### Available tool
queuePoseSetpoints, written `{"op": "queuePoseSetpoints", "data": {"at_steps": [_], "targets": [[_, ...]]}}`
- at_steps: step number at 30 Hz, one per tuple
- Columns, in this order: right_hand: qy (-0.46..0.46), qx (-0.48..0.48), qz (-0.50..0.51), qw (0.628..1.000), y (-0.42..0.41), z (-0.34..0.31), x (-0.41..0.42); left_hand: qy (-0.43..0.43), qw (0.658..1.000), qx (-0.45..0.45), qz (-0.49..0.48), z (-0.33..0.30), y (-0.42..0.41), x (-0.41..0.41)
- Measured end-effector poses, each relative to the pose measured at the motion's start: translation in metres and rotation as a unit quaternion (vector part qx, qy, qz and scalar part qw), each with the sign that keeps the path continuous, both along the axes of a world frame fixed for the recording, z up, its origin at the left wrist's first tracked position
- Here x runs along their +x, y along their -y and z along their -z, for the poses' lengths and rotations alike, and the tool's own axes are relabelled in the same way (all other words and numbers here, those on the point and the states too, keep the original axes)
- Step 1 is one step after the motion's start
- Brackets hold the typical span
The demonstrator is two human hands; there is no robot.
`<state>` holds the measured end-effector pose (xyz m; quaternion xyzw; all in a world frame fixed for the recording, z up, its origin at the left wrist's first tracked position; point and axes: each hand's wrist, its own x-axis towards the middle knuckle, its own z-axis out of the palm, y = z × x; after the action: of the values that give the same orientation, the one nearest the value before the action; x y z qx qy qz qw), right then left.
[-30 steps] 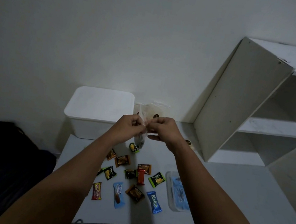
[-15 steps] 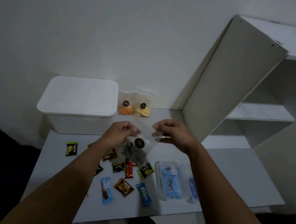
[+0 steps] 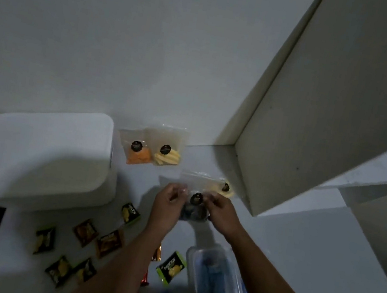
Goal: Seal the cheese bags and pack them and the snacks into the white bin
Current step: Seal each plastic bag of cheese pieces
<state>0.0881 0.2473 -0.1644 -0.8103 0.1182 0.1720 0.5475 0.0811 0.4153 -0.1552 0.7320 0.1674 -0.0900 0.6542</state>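
Two hands met over the table [image 3: 311, 244], pinching the top edge of a clear bag [image 3: 194, 209] with a black round sticker and something dark inside. The left hand [image 3: 168, 201] had its fingers closed on the bag's left upper corner; the right hand [image 3: 219, 211] gripped the right upper corner the same way, thumb and fingertips pressed together on the plastic. The bag hung between them, just above the tabletop.

Just behind it, touching or nearly so, lay another bag [image 3: 221, 188] with pale yellow cheese. Farther back, against the wall, two more bags lay side by side and overlapping: one with orange cheese [image 3: 137, 154], one with pale strips [image 3: 167, 157]. Whether any of these was sealed could not be told.

The white bin [image 3: 40, 158] stood at the left of the table with its lid on, near the orange bag. In front of it small snack packets were scattered: green-edged ones [image 3: 130, 213] [image 3: 170, 267] [image 3: 44, 239], brown ones [image 3: 85, 232] [image 3: 109, 243], and dark ones [image 3: 59, 269] near the edge. A red wrapper [image 3: 145, 278] showed partly under the left forearm. A clear tray [image 3: 214, 282] with something blue inside lay below the right forearm. A white shelf unit [image 3: 329, 121] stood at the right.
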Motion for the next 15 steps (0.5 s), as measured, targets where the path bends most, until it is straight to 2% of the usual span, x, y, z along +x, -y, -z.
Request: {"op": "queuePoseSetpoints", "data": {"at_steps": [4, 7, 11, 15], "targets": [[0.043, -0.017, 0.016, 0.999, 0.008, 0.017, 0.082, -0.026, 0.997, 0.068, 0.015, 0.041, 0.022, 0.058], [0.029, -0.001, 0.041, 0.999, 0.009, 0.029, 0.138, -0.046, 0.993, 0.112, 0.004, 0.067, 0.034, 0.103], [0.001, 0.02, 0.04, 0.999, 0.0, 0.052, 0.189, -0.064, 0.995, 0.06, -0.052, 0.071, 0.044, 0.144], [-0.027, 0.027, 0.032, 0.999, -0.013, 0.073, 0.21, -0.085, 0.99, 0.087, -0.072, 0.082, 0.045, 0.158]]}}
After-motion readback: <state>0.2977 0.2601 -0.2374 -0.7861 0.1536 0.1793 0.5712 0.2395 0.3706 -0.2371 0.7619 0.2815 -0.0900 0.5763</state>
